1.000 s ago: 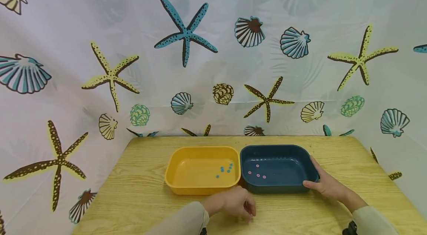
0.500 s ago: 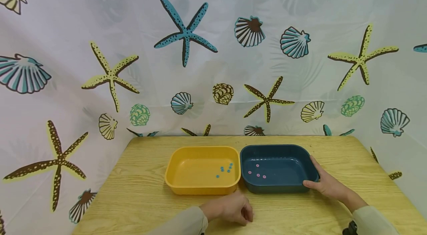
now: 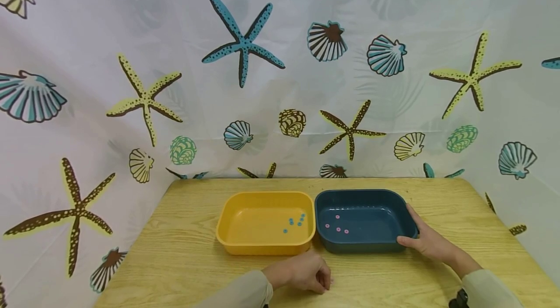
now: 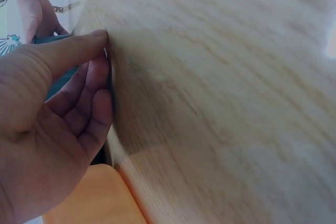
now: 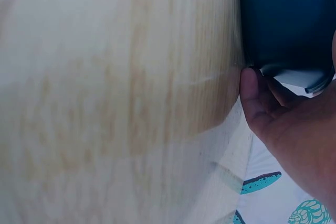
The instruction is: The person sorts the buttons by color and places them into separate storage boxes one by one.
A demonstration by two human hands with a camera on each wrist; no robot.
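My left hand (image 3: 303,271) is down at the tabletop in front of the two plastic trays. Its thumb and index fingertips meet in a pinch, and a tiny pale pink button (image 3: 331,281) shows at their tips, mostly covered. The left wrist view has the thumb (image 4: 79,51) against the index finger, with the other fingers curled. At the far right my right hand (image 3: 430,244) grips the corner of the dark blue tray (image 3: 376,228), its thumb on the front side. Several pink buttons (image 3: 338,230) lie in the blue tray's left part.
A yellow tray (image 3: 249,230) stands left of the blue one, touching or nearly so. Several small blue buttons (image 3: 291,223) lie in its right part. Both sit on a wooden table (image 3: 183,249), enclosed by a shell-and-starfish cloth (image 3: 280,94).
My left hand has shifted slightly left and lower, and its fingertips have drawn together at the tabletop. My right hand and both trays have kept their places.
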